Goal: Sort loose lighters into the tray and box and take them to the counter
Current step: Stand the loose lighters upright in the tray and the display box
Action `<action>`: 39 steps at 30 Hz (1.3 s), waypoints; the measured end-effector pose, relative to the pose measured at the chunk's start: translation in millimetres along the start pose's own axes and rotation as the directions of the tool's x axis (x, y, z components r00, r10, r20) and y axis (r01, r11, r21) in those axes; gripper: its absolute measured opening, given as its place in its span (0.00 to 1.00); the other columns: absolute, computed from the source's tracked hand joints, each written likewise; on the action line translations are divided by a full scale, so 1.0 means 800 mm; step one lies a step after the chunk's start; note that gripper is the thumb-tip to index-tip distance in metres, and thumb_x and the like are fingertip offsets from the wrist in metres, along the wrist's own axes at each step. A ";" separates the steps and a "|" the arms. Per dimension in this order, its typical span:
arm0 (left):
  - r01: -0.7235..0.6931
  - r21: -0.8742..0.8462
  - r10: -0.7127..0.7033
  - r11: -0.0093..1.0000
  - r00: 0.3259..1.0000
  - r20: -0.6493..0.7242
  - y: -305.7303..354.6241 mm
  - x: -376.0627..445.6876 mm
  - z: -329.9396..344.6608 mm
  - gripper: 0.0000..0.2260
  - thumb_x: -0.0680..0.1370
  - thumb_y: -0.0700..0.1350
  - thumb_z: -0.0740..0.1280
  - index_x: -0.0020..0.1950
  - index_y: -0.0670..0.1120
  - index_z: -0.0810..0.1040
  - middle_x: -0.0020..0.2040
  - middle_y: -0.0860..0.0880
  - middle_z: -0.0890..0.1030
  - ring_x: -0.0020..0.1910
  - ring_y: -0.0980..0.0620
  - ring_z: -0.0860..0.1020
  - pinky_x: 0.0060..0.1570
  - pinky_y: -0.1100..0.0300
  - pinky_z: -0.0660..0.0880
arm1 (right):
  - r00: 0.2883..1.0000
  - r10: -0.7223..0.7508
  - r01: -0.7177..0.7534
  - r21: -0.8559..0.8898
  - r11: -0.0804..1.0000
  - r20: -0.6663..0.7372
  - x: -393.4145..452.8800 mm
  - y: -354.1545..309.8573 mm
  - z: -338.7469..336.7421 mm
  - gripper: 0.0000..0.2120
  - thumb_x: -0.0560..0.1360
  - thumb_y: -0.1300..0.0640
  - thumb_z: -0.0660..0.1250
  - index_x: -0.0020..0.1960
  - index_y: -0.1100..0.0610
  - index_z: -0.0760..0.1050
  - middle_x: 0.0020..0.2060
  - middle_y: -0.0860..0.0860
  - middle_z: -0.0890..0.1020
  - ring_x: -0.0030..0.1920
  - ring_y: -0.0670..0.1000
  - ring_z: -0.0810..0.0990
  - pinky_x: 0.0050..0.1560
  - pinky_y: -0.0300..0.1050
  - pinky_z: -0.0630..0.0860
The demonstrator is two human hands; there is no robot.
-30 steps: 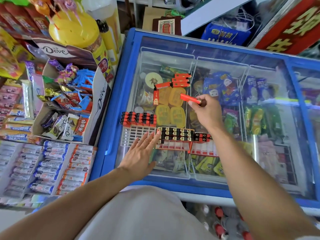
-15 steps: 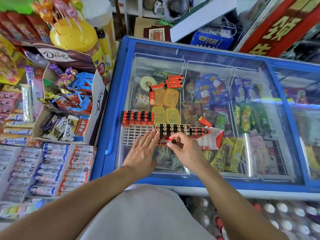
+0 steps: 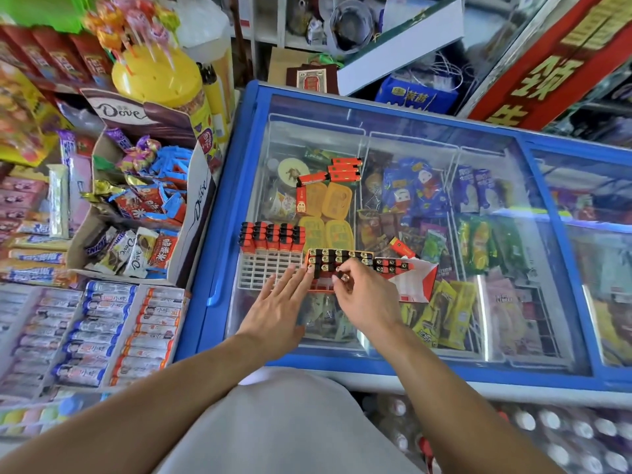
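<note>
On the freezer's glass lid (image 3: 444,186) stands a white grid tray (image 3: 265,273) with a row of red lighters (image 3: 272,236) in its far side. Beside it a red box (image 3: 415,282) holds rows of lighters with black tops (image 3: 342,260). My right hand (image 3: 362,295) pinches one lighter (image 3: 343,277) upright at the box's near row. Flat on the glass lies my left hand (image 3: 278,306), its straight fingertips against the box's left end. Several loose red lighters (image 3: 337,172) lie farther back on the glass, and one more lighter (image 3: 403,248) lies right of the box.
A Dove carton of chocolates (image 3: 143,213) and a yellow lollipop tub (image 3: 160,80) stand left of the freezer. Shelves of candy rolls (image 3: 102,330) fill the lower left. Bottles (image 3: 547,436) sit below the freezer's front edge.
My right hand carried a red lighter from the far middle of the glass back to the box and now holds it upright at the near row. The left hand stayed put.
</note>
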State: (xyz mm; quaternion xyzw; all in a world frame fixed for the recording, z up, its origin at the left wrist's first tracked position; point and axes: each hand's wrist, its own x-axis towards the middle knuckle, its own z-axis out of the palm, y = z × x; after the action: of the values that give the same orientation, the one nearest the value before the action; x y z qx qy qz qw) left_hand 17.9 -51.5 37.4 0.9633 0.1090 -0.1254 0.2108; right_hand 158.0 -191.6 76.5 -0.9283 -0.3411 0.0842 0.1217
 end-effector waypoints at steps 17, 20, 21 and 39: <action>0.010 -0.055 -0.009 0.998 1.000 0.030 -0.008 0.005 0.001 0.45 0.80 0.49 0.66 0.82 0.52 0.34 0.83 0.54 0.39 0.80 0.52 0.34 0.80 0.46 0.42 | 0.994 -0.086 0.094 0.142 0.985 -0.064 -0.003 0.014 0.024 0.14 0.78 0.44 0.68 0.62 0.44 0.81 0.44 0.43 0.82 0.37 0.43 0.79 0.36 0.41 0.78; 0.007 -0.056 -0.006 0.998 1.000 0.019 -0.009 0.006 0.002 0.44 0.80 0.49 0.67 0.82 0.52 0.35 0.83 0.53 0.41 0.81 0.52 0.35 0.80 0.46 0.44 | 0.988 -0.054 0.078 0.166 0.983 -0.147 0.001 0.011 0.028 0.10 0.74 0.46 0.74 0.54 0.47 0.84 0.42 0.43 0.83 0.34 0.42 0.78 0.33 0.39 0.75; 0.007 -0.058 -0.006 0.998 1.000 0.019 -0.008 0.006 0.003 0.44 0.80 0.49 0.67 0.82 0.52 0.35 0.83 0.53 0.41 0.81 0.52 0.35 0.80 0.46 0.44 | 0.984 -0.055 0.083 0.162 0.983 -0.167 0.003 0.011 0.029 0.08 0.73 0.47 0.75 0.51 0.48 0.84 0.41 0.43 0.84 0.34 0.41 0.77 0.32 0.38 0.74; -0.181 0.328 0.158 0.927 0.983 0.095 0.012 0.061 -0.023 0.44 0.83 0.61 0.57 0.78 0.43 0.27 0.79 0.44 0.26 0.77 0.45 0.25 0.79 0.45 0.35 | 0.988 0.151 -0.156 0.275 0.949 0.041 0.178 0.045 -0.004 0.16 0.81 0.57 0.66 0.68 0.50 0.74 0.66 0.47 0.78 0.36 0.37 0.72 0.34 0.30 0.68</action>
State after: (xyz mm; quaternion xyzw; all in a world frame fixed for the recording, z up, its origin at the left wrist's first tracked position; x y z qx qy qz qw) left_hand 70.0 -44.6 43.5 0.9862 -0.0048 -0.1555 0.0575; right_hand 288.3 -125.4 59.1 -0.9249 -0.2540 0.1494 0.2403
